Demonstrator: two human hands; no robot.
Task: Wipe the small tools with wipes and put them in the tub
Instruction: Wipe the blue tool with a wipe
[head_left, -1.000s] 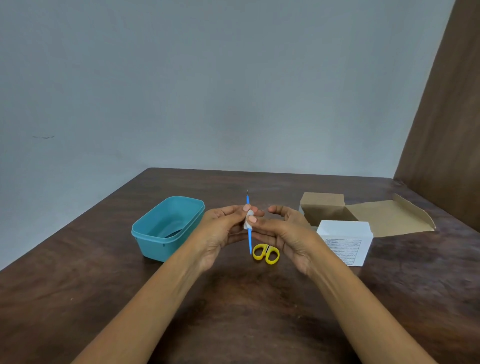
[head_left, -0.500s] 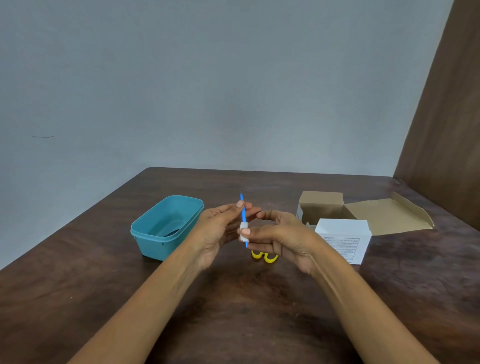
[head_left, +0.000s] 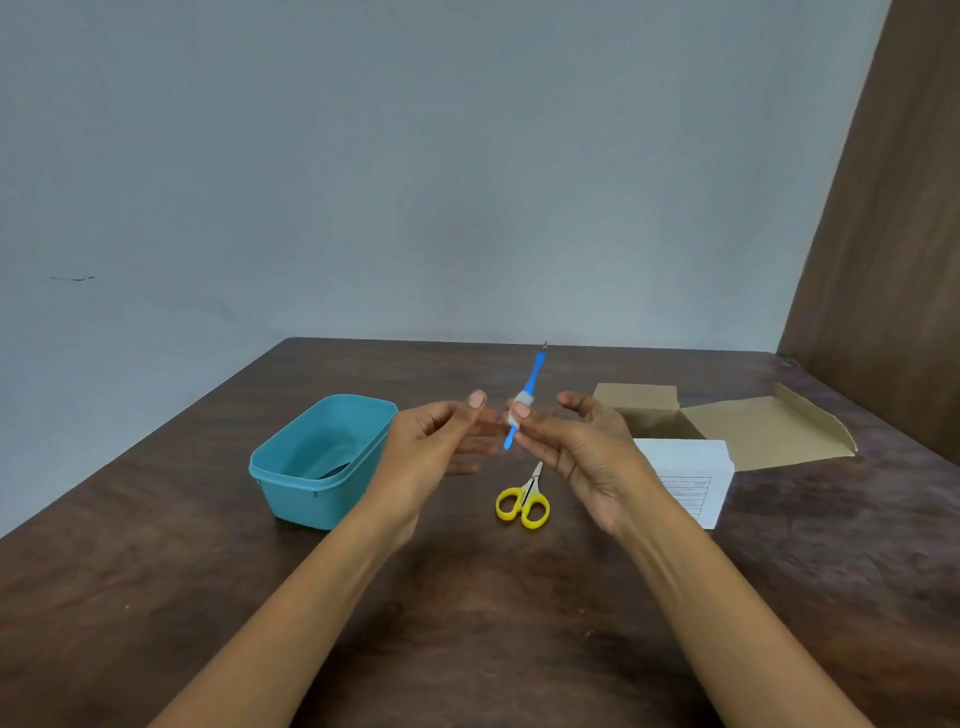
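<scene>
the thin blue tool (head_left: 535, 371) is up in the air over the middle of the desk (head_left: 156, 571), tilted, its dark metal tip pointing up and away, its lower blue end poking out below the fingers. a small white wipe (head_left: 521, 407) is wrapped round the shaft about halfway along. the right hand (head_left: 582, 449) has it: thumb and fingertips pinch the wipe and the tool inside it, the other fingers loosely curved behind. the left hand (head_left: 434, 449) sits just beside, palm turned in, thumb up, fingers relaxed and reaching toward the lower end of the tool; whether they touch it is blurred, cannot tell.

below the hands, flat on the desk, lie small scissors (head_left: 523, 501) with yellow loops, blades shut and pointing away. to the left stands the teal tub (head_left: 322, 460), open, with something dark and flat lying on its floor, too dim to name. to the right, partly behind the right wrist, a white box (head_left: 691, 480) with printed lines on its near face, and just behind that an open brown cardboard box (head_left: 636, 405) with its lid flap (head_left: 763, 434) laid out flat to the right.
</scene>
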